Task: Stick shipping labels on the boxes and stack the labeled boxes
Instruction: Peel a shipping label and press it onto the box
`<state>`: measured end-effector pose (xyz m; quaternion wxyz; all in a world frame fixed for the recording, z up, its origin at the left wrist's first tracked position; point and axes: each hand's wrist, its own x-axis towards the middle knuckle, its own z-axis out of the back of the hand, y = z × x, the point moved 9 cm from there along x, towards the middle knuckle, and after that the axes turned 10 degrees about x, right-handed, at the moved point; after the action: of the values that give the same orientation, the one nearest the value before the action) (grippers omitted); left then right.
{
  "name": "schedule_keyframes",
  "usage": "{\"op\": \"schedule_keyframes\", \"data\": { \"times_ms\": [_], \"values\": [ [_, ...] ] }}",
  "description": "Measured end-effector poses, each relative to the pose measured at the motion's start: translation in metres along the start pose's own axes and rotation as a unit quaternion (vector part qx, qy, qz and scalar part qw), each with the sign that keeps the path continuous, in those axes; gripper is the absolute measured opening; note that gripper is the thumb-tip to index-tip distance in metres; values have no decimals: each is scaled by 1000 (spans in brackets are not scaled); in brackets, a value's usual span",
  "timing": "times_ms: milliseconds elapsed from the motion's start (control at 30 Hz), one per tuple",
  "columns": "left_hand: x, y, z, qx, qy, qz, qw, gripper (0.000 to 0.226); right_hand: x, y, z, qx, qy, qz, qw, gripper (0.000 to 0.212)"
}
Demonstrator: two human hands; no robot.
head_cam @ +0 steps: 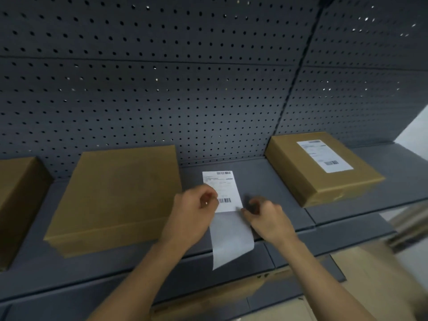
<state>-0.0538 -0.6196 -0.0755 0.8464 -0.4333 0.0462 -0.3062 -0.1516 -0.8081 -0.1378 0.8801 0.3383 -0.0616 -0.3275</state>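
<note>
A white shipping label point(225, 186) with barcodes is held above the grey shelf point(254, 177), between two brown boxes. My left hand point(194, 209) pinches its left edge. My right hand point(266, 216) pinches the lower right corner, where the blank backing sheet point(231, 239) hangs down from the label. A bare cardboard box point(115, 195) lies on the shelf to the left of my hands. To the right, another cardboard box point(322, 167) carries a label point(324, 156) on its top.
A third brown box point(18, 200) sits at the far left, partly out of frame. A dark pegboard wall point(162, 89) backs the shelf. Below the shelf's front edge, blurred cardboard point(370, 286) shows at the lower right.
</note>
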Motion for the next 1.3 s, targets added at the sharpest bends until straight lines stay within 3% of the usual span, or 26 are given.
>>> {"op": "schedule_keyframes", "data": {
  "times_ms": [233, 367, 500, 633, 800, 900, 1033, 1133, 1233, 1300],
  "values": [
    [-1, 6, -36, 16, 20, 24, 999, 12, 5, -6, -17, 126, 41, 14, 991, 23],
    [2, 11, -37, 35, 1, 35, 999, 10, 10, -8, -9, 234, 23, 20, 972, 26],
    [4, 17, -34, 32, -38, 50, 998, 10, 8, -3, 16, 396, -19, 57, 916, 26],
    [7, 27, -37, -19, -50, 103, 993, 21, 6, -6, 35, 476, -41, 80, 875, 22],
    [10, 23, -47, -187, -24, 149, 971, 7, 6, -4, 44, 466, -34, 116, 877, 22],
    [11, 17, -46, -237, -27, 149, 960, 11, 6, -2, 43, 454, -16, 121, 882, 21],
    [14, 15, -42, -230, -46, 125, 964, 16, 5, -1, 40, 423, 12, 117, 899, 16],
    [15, 14, -42, -203, -42, 106, 973, 13, 4, 1, 48, 368, -23, 130, 920, 7],
    [13, 8, -44, -192, -30, 81, 978, 11, -5, 23, 65, 310, -81, 201, 926, 14],
    [12, 0, -45, -194, -20, 57, 979, 11, -11, 44, 66, 279, -73, 258, 922, 15]
  ]
}}
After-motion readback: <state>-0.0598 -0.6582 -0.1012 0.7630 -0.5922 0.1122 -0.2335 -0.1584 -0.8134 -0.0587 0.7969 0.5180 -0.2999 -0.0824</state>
